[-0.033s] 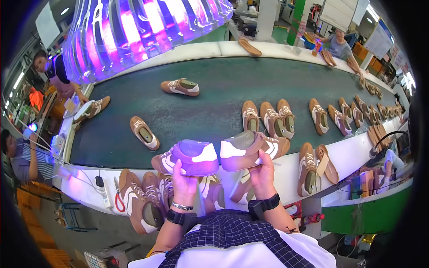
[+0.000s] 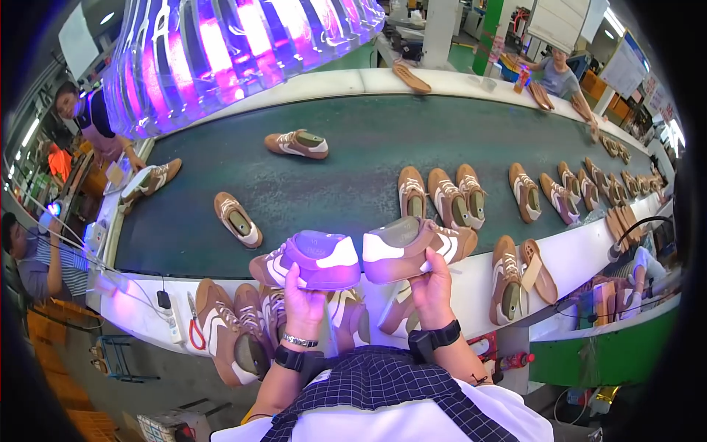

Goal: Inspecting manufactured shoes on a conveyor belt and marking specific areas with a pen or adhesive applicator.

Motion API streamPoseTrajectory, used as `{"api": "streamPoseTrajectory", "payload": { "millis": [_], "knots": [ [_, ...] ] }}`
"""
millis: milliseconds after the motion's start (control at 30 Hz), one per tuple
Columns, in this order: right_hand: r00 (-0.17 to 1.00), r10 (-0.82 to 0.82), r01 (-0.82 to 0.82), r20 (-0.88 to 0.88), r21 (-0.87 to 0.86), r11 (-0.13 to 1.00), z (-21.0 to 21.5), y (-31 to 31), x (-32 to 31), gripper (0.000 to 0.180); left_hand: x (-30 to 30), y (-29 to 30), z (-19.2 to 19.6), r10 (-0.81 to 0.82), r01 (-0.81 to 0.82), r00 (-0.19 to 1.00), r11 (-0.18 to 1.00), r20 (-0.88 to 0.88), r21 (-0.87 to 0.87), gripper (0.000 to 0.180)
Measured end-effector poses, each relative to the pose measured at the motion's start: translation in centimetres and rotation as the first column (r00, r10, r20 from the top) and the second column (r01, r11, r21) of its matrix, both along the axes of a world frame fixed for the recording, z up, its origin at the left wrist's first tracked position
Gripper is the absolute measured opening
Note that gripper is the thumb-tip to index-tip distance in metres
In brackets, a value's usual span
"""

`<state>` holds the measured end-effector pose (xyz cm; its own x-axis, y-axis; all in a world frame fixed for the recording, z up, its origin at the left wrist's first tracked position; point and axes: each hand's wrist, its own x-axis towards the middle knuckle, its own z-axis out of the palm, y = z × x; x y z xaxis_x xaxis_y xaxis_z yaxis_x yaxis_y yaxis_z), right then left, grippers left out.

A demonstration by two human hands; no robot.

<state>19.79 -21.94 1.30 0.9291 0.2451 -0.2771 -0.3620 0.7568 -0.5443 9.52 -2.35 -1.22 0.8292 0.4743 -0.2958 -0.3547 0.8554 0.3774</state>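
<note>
My left hand (image 2: 303, 302) grips a brown sneaker (image 2: 300, 274) with a white heel patch and stripes, lit violet. In my right hand (image 2: 433, 291) is a matching sneaker (image 2: 412, 258), held close beside the first. Their heels face each other with a narrow gap between, and the toes point outward. Each has a dark foot-shaped form filling its opening. Both are raised above the near white ledge (image 2: 464, 302). Several more brown sneakers (image 2: 228, 331) stand on that ledge below my hands, partly hidden by them.
A dark green conveyor belt (image 2: 331, 184) carries several sneakers. Upper left, a clear ribbed lamp (image 2: 243, 51) glows violet. Red-handled scissors (image 2: 196, 331) lie on the ledge at left; a loose sole (image 2: 543, 276) lies at right. Co-workers (image 2: 561, 77) are along the belt's sides.
</note>
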Motion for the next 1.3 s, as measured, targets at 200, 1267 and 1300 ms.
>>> {"api": "streamPoseTrajectory", "payload": {
  "millis": [200,1267,1300],
  "knots": [
    [0.999,-0.037,0.036,-0.035,-0.033,0.999,-0.7,0.2,0.0,0.034,0.1,-0.1,-0.1,-0.020,0.020,0.999,1.000,-0.032,0.007,0.042],
    [0.995,-0.050,0.047,-0.084,-0.033,0.998,-2.1,0.6,-0.4,0.033,0.1,-0.2,-0.6,0.014,-0.013,0.990,1.000,-0.139,0.014,0.042],
    [0.995,-0.043,0.040,-0.088,-0.029,0.999,-2.1,0.6,-0.4,0.033,0.1,-0.2,-0.7,0.014,-0.012,0.990,1.000,-0.139,0.019,0.042]
  ]
}}
